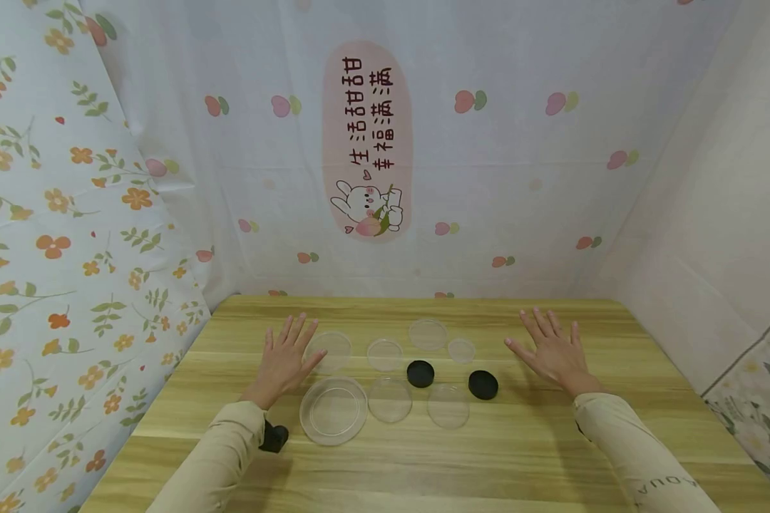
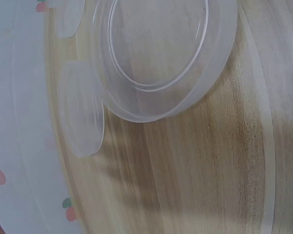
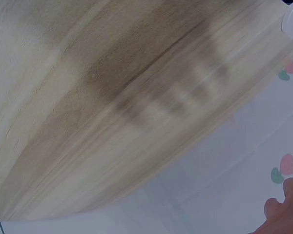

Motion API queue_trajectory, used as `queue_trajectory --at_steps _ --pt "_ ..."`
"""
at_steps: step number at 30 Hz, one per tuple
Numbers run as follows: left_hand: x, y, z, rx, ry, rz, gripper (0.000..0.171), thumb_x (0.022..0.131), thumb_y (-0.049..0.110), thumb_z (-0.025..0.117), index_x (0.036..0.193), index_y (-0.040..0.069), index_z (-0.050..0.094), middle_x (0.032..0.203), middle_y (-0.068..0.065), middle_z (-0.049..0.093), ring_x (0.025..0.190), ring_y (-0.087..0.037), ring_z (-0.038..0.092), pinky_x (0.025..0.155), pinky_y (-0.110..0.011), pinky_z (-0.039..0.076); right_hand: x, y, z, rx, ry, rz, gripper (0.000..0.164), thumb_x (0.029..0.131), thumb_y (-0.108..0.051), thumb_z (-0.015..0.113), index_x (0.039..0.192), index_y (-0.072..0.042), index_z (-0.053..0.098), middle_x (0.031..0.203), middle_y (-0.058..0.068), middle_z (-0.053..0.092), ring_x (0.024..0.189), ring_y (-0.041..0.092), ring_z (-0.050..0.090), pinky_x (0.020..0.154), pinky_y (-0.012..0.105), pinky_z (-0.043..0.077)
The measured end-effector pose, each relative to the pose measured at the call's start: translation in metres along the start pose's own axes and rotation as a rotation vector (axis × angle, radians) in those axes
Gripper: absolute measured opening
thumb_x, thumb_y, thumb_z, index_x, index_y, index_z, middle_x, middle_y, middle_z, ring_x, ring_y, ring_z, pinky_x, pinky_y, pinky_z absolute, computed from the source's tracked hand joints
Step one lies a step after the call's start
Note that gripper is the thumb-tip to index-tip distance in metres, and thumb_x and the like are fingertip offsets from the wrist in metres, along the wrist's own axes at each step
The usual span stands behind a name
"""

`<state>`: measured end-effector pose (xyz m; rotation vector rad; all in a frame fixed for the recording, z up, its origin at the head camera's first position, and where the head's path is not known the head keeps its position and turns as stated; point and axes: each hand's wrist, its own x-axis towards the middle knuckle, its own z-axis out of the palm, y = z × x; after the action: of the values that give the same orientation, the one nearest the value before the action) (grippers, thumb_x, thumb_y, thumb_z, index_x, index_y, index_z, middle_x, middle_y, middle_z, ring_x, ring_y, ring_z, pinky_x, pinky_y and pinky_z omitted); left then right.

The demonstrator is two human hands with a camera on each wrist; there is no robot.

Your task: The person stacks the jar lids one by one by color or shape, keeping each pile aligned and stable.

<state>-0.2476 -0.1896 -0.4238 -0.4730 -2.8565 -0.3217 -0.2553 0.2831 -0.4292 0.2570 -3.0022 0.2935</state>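
My left hand [image 1: 286,362] is held palm down with its fingers spread, over the left part of the table. Its thumb overlaps a clear round plastic lid [image 1: 335,349] in the head view. Just right of the wrist lies the largest clear lid [image 1: 334,411], its raised ring filling the top of the left wrist view. On the right, my other hand [image 1: 557,356] also has spread fingers and holds nothing; its fingertips show at the corner of the right wrist view. Nearest to it are a black round lid [image 1: 483,385] and a small clear lid [image 1: 461,350].
Between the hands lie another black lid [image 1: 420,373] and several clear lids, among them a back one [image 1: 428,334] and a front one [image 1: 448,406]. The wooden table [image 1: 385,477] ends at a printed cloth [image 1: 507,178]. A small black object [image 1: 273,436] shows by the left sleeve.
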Motion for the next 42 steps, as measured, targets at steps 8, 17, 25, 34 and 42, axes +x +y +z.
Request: queue_trajectory --at_steps 8,17,25,34,42 --pt "0.002 -0.001 0.003 0.015 -0.001 0.005 0.061 0.089 0.043 0.045 0.138 0.010 0.031 0.143 -0.016 0.019 0.131 -0.034 0.011 0.098 -0.060 0.007 -0.001 0.001 0.002 0.019 -0.008 0.006 0.079 0.085 -0.060 0.036 0.143 -0.011 0.011 0.146 0.017 0.004 0.130 0.038 -0.003 0.093 0.055 -0.021" --pt "0.002 -0.003 0.006 0.012 -0.010 -0.009 0.061 0.089 0.042 0.045 0.139 0.010 0.029 0.144 -0.016 0.018 0.131 -0.035 0.011 0.098 -0.059 0.006 -0.001 -0.002 0.005 0.019 -0.005 -0.001 0.080 0.085 -0.062 0.032 0.143 -0.010 0.013 0.146 0.017 0.005 0.130 0.038 0.000 0.093 0.056 -0.020" --pt "0.002 -0.005 0.008 0.018 -0.017 -0.020 0.062 0.090 0.043 0.043 0.139 0.010 0.028 0.144 -0.016 0.016 0.131 -0.034 0.011 0.099 -0.059 0.006 -0.001 -0.008 0.007 0.054 -0.011 -0.023 0.079 0.086 -0.060 0.034 0.142 -0.008 0.015 0.145 0.019 0.007 0.130 0.039 0.000 0.094 0.058 -0.016" --pt "-0.004 -0.012 0.012 0.008 0.023 -0.031 0.060 0.089 0.042 0.047 0.137 0.009 0.033 0.142 -0.017 0.022 0.130 -0.035 0.015 0.099 -0.059 0.006 0.004 -0.033 0.014 0.055 0.004 -0.073 0.076 0.086 -0.059 0.036 0.141 -0.008 0.022 0.144 0.019 0.014 0.130 0.039 0.006 0.096 0.061 -0.006" --pt "-0.006 -0.017 0.012 -0.004 0.029 -0.037 0.060 0.089 0.041 0.047 0.136 0.007 0.034 0.142 -0.018 0.023 0.129 -0.036 0.016 0.098 -0.059 0.006 0.014 -0.061 0.024 0.063 0.020 -0.132 0.069 0.088 -0.054 0.039 0.140 -0.011 0.026 0.144 0.017 0.018 0.131 0.036 0.009 0.098 0.059 -0.004"
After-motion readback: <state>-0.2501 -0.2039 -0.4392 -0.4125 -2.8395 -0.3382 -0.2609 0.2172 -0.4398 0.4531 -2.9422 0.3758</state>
